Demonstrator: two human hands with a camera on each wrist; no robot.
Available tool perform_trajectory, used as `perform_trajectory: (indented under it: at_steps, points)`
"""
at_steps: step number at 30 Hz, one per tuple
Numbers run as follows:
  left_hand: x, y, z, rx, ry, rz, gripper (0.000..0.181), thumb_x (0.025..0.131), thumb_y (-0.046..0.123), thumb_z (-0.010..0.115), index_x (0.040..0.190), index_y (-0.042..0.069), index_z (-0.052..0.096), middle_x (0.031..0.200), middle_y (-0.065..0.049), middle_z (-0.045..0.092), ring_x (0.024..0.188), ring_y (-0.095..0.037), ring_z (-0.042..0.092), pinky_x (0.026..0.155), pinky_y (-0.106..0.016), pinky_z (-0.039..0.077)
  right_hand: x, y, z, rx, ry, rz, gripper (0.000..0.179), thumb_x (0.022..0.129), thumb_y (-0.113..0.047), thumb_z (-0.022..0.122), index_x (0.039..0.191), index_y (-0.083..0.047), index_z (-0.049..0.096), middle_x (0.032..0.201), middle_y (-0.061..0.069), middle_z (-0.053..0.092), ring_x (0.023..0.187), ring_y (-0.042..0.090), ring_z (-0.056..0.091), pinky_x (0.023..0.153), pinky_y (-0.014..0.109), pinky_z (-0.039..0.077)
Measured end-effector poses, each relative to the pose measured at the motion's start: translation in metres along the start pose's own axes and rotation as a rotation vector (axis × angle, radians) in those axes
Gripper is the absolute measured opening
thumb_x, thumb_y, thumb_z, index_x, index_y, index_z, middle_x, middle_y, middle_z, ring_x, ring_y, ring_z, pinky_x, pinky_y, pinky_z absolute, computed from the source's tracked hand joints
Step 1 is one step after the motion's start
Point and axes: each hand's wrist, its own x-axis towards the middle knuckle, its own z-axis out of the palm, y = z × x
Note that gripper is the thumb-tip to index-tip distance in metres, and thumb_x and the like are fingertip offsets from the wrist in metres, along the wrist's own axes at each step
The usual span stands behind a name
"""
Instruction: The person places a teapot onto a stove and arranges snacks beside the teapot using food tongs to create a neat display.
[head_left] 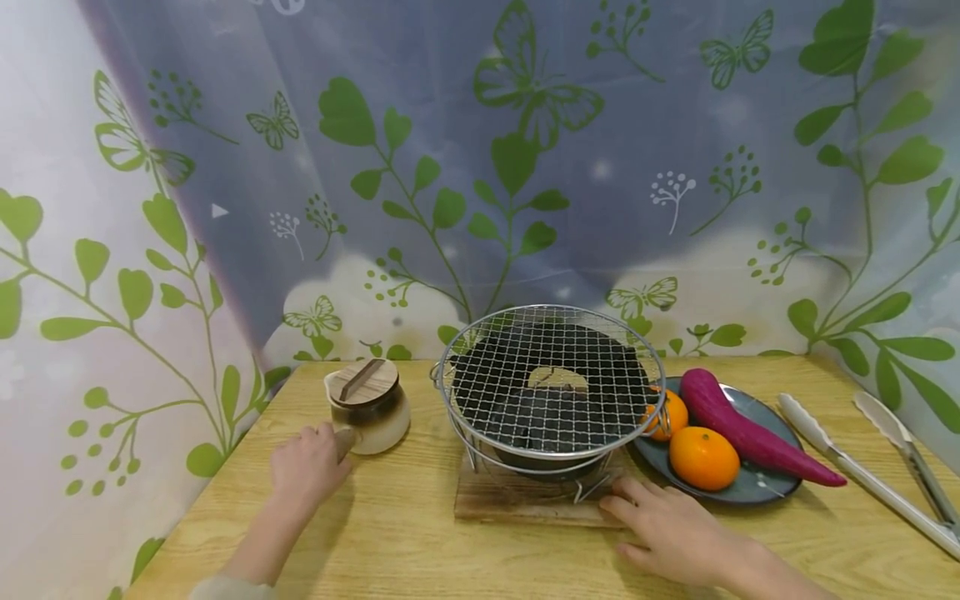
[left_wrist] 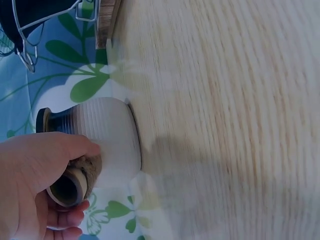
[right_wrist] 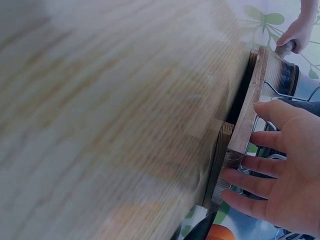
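Observation:
On the left of the table stands a small cream-and-brown teapot (head_left: 386, 423) with a wooden lid (head_left: 375, 379). My left hand (head_left: 309, 467) holds its stubby side handle (left_wrist: 90, 170), thumb on top and fingers curled beneath, as the left wrist view shows. The pot's base rests on the table. At the middle, a round wire grill net (head_left: 555, 417) covers a black stove (head_left: 487, 408) on a wooden board (head_left: 525, 510). My right hand (head_left: 671, 529) is at the board's right front corner, its fingers spread and loosely extended; in the right wrist view the fingertips are at the board's edge.
Right of the stove, a dark plate (head_left: 757, 492) bears two oranges (head_left: 705, 458) and a purple sweet potato (head_left: 750, 429). Metal tongs (head_left: 862, 475) lie spread at the far right. A patterned cloth (head_left: 480, 208) hangs behind the wooden table (head_left: 397, 542).

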Motion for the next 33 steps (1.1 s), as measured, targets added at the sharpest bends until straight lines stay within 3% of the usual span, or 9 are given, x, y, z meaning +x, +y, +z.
perform_trajectory:
  at_steps: [12, 18, 21, 33]
  points:
    - [-0.003, -0.005, 0.005, -0.050, 0.102, 0.075, 0.034, 0.072, 0.021, 0.068, 0.083, -0.002, 0.046, 0.070, -0.015, 0.046, 0.060, -0.034, 0.053, 0.052, -0.045, 0.043, 0.002, 0.001, 0.001, -0.039, 0.061, -0.029, 0.038, 0.081, -0.037, 0.065, 0.109, -0.012, 0.061, 0.100, 0.001, 0.050, 0.085, 0.019, 0.055, 0.058, 0.032, 0.045]
    - [-0.004, -0.009, 0.013, 0.016, 0.236, 0.188, 0.034, 0.068, 0.016, 0.071, 0.075, 0.000, 0.042, 0.064, -0.011, 0.042, 0.050, -0.028, 0.048, 0.044, -0.040, 0.041, 0.003, 0.000, 0.001, -0.021, 0.043, -0.025, 0.038, 0.081, -0.037, 0.065, 0.109, -0.012, 0.061, 0.100, 0.000, 0.050, 0.084, 0.018, 0.054, 0.057, 0.032, 0.044]
    - [-0.003, -0.010, 0.015, 0.065, 0.274, 0.235, 0.035, 0.067, 0.015, 0.074, 0.072, 0.001, 0.042, 0.063, -0.010, 0.042, 0.050, -0.027, 0.048, 0.043, -0.038, 0.041, 0.003, 0.000, 0.001, -0.010, 0.028, -0.023, 0.038, 0.081, -0.038, 0.065, 0.110, -0.013, 0.061, 0.099, -0.001, 0.049, 0.083, 0.017, 0.053, 0.056, 0.031, 0.043]
    - [-0.004, -0.008, 0.011, 0.137, 0.245, 0.254, 0.033, 0.065, 0.013, 0.075, 0.073, 0.001, 0.046, 0.062, -0.012, 0.047, 0.053, -0.028, 0.053, 0.047, -0.039, 0.042, 0.004, -0.002, 0.000, 0.002, 0.006, -0.008, 0.038, 0.082, -0.038, 0.064, 0.111, -0.013, 0.061, 0.100, -0.001, 0.050, 0.084, 0.017, 0.053, 0.058, 0.033, 0.044]
